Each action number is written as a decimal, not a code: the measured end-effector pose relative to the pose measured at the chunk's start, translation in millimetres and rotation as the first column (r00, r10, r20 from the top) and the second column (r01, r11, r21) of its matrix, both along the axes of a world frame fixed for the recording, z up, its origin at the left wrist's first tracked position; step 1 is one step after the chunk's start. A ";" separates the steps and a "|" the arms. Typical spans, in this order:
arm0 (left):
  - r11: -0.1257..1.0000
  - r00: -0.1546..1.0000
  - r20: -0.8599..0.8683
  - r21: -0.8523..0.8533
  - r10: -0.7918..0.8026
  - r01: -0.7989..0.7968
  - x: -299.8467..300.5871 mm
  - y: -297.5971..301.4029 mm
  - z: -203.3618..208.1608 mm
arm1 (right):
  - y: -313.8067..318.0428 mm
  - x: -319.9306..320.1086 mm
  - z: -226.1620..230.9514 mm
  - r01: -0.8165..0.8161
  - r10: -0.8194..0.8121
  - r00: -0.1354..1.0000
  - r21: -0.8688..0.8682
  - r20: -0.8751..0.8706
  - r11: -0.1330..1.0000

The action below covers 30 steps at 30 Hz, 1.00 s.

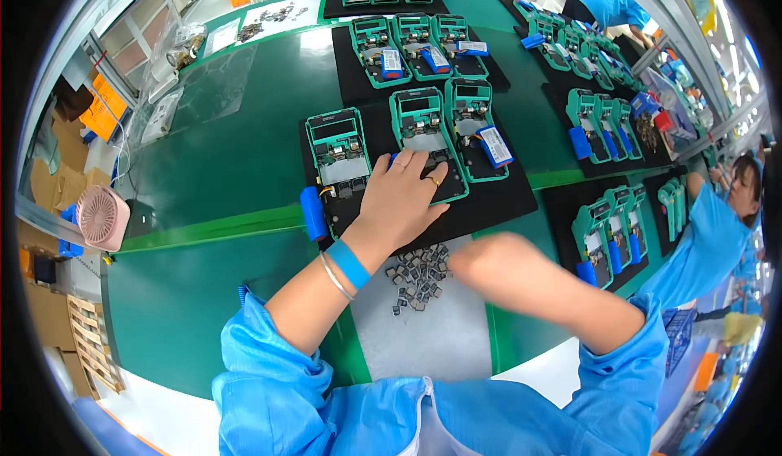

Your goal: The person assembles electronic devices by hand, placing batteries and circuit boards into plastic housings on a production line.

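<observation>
My left hand [397, 199] lies across the lower half of the middle green device housing [420, 110], fingers spread, with a blue wrist strap and a bangle behind it. A bit of blue shows by its fingertips; what lies beneath the palm is hidden. My right hand [493, 262] is smeared by motion beside a heap of small dark square parts [419, 277], and its fingers cannot be made out. To the left stands another open housing [336, 134] with a blue battery pack [312, 213] hanging off its side. On the right, a third housing [470, 98] has a labelled blue battery pack [494, 146] on it.
The housings rest on a black mat [513, 199] on the green table [187, 293]. Farther off, more housings [371, 32] lie on another mat. A pink fan [103, 218] stands at the left edge. Co-workers in blue [611, 4] sit opposite and to the right.
</observation>
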<state>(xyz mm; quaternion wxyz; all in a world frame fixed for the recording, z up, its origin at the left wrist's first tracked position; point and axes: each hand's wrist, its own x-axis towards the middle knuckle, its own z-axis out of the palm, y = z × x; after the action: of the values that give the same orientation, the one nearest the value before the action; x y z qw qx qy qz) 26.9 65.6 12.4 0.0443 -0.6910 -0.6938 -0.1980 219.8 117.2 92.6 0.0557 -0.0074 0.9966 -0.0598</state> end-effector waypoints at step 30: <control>0.997 0.992 0.128 0.079 -0.006 -0.004 -1.7 -23.4 0.0 | 95.5 -103.5 -42.0 0.047 0.133 0.938 0.499 -0.319 0.865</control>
<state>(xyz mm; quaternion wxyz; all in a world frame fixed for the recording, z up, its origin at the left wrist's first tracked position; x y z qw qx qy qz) 25.2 42.3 12.4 0.0267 -0.6749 -0.6865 -0.2692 116.3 212.6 50.5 -0.1171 -0.0255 0.9718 0.2033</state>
